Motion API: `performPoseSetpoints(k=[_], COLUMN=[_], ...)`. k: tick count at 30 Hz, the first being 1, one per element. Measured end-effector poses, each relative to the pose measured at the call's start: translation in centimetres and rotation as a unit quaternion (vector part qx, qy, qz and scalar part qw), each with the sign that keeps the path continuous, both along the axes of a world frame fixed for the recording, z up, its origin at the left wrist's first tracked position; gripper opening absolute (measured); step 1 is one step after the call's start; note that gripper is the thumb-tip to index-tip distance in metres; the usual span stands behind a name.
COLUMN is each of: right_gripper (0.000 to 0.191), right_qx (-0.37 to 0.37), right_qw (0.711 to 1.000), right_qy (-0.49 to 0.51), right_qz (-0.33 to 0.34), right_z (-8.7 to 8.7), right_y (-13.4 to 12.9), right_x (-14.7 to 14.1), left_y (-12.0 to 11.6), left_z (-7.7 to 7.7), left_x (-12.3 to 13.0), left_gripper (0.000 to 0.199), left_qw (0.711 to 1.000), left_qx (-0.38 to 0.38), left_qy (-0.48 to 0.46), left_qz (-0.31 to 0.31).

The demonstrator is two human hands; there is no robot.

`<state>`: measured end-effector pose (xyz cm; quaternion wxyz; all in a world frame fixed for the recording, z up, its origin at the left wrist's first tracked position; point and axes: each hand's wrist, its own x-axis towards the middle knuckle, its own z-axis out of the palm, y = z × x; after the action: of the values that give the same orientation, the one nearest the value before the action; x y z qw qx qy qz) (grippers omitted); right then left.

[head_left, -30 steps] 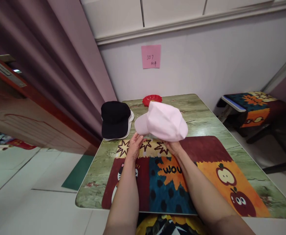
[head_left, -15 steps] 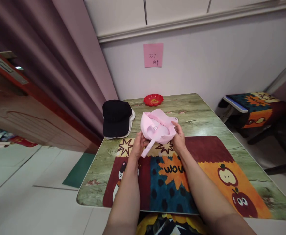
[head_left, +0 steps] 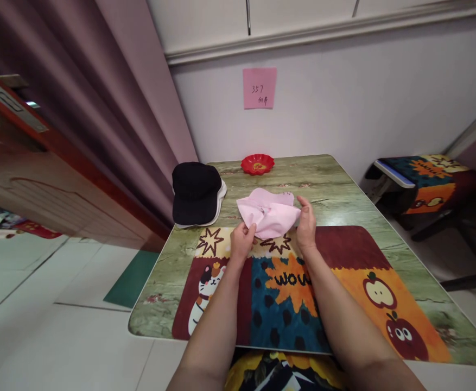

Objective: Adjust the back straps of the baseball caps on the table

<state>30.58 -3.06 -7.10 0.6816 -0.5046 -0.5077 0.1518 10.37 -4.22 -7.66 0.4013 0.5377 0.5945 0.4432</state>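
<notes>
A pink cap [head_left: 271, 217] lies over the mat's back edge, its crown pressed flat and crumpled and its brim towards the wall. My left hand [head_left: 243, 239] pinches the near left edge of the cap between thumb and fingers. At the cap's right end is my right hand [head_left: 306, 222], upright with fingers extended and the palm side against the fabric. To the left, a black cap [head_left: 195, 193] rests on top of a white cap [head_left: 222, 196] at the table's back left corner.
A red scalloped dish [head_left: 258, 164] stands at the back of the green table [head_left: 156, 298]. The patterned mat [head_left: 343, 244] covers its front. A wooden door [head_left: 70, 184] is on the left, a second small table [head_left: 429, 168] on the right.
The pink cap has gone from open and bowl-like to flattened, and its strap no longer hangs out. My left hand has moved right; my right hand has shifted slightly right with its fingers raised.
</notes>
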Motion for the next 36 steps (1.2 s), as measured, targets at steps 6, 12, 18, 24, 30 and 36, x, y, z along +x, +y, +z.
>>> performPoseSetpoints(k=[6,12,18,24,30,36], right_gripper=[0.037,0.039,0.037,0.034,0.023,0.022], right_qx=[0.078,-0.024,-0.176,-0.190,-0.193,-0.159], right_qw=[0.957,0.937,0.896,0.854,0.845,0.937], right_qy=[-0.275,-0.348,-0.407,-0.485,-0.498,-0.311], right_qz=[-0.039,-0.018,-0.011,0.009,0.019,0.011], right_z=[4.3,2.4,-0.6,-0.7,-0.5,-0.7], right_y=[-3.2,-2.4,-1.4,-1.7,-1.7,-1.3], right_x=[-1.7,-3.7,-2.9,-3.3,-3.3,-3.1], left_y=[-0.3,-1.7,-2.0,-1.5,-1.1,-0.4], left_z=[0.4,1.6,1.8,1.6,1.1,0.6], left_x=[0.9,2.0,2.7,3.2,2.4,0.8], left_gripper=[0.032,0.029,0.076,0.060,0.053,0.039], left_qw=[0.987,0.965,0.922,0.848,0.890,0.912], left_qx=[0.029,0.000,0.170,0.280,0.200,0.173], left_qy=[0.143,0.260,0.340,0.442,0.410,0.365], left_qz=[0.063,0.030,0.076,-0.091,0.024,0.067])
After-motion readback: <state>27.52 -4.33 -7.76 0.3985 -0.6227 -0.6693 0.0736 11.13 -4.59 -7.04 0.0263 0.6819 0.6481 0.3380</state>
